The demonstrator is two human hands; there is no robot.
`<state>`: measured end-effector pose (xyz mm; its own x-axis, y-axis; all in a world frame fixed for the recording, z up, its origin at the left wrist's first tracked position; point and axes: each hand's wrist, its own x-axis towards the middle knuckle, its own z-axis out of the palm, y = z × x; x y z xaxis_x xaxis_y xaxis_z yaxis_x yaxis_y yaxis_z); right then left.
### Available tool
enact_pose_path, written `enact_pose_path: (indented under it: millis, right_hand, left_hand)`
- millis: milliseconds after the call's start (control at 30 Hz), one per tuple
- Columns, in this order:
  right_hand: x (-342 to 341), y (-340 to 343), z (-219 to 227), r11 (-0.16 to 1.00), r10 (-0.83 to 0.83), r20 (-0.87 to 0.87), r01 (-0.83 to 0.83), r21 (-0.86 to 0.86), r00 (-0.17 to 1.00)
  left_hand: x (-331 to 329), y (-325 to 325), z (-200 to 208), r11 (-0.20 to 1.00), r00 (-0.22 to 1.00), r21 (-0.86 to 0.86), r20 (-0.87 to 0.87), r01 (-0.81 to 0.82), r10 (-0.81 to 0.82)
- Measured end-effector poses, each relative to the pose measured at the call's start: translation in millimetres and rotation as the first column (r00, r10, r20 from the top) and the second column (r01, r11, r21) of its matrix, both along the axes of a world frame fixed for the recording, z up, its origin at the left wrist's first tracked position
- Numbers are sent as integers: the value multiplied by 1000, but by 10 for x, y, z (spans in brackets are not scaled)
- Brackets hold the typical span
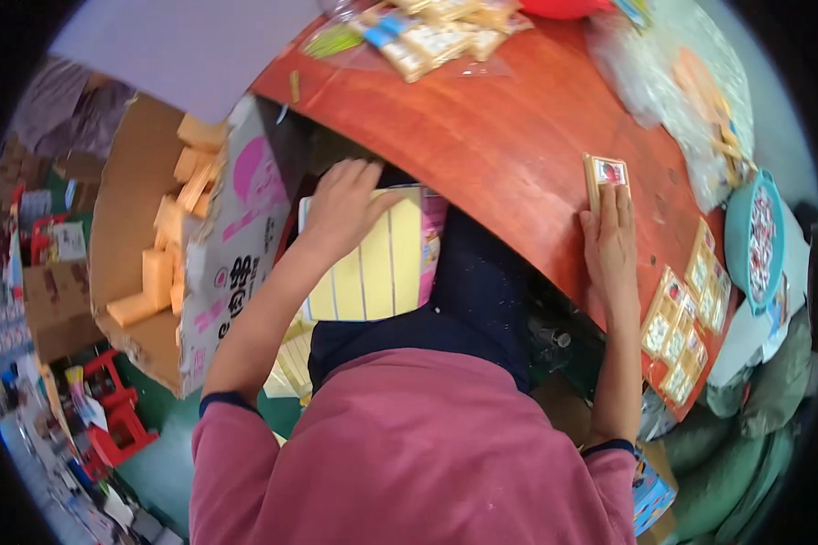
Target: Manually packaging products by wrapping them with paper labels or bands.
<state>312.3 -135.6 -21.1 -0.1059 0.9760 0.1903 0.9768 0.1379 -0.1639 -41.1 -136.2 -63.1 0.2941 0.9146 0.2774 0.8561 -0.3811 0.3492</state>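
Observation:
On my lap lies a pale yellow sheet (373,272) with thin stripes and a pink printed strip along its right side. My left hand (344,204) is at its far edge, fingers bent over the edge and thumb reaching right across the top. The exact grip of the fingertips is partly hidden. On the red-brown table, my right hand (612,241) lies flat with fingers stretched over the near part of a slim rectangular packet (608,171). The packet's far end shows a small picture label.
Similar packets (674,334) lie by the table's right edge, with more in a pile (427,38) at the back. A teal basin (756,241) of small pieces stands right, near clear plastic bags (645,77). At left, a cardboard box (141,218) holds orange blocks (157,277).

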Motion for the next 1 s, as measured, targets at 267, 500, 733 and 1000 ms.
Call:
enact_pose_path:
  millis: [267, 500, 733, 1000]
  right_hand:
    - [-990, -192, 268, 958, 246, -150, -216, 190, 958]
    - [-1797, -355, -205, 888, 449, -483, -435, 150, 751]
    - [-2007, -182, -618, 881, 472, -302, -457, 122, 828]
    - [-2030, -156, -612, 885, 460, -339, -455, 98, 821]
  left_hand:
    - [-252, -86, 29, 944, 975, -322, 223, 67, 6]
    - [-442, -145, 116, 919, 927, -384, 370, 93, 61]
    - [-236, -238, 35, 989, 972, -147, 226, -29, 62]
    - [-367, -171, -125, 945, 916, -327, 386, 27, 108]
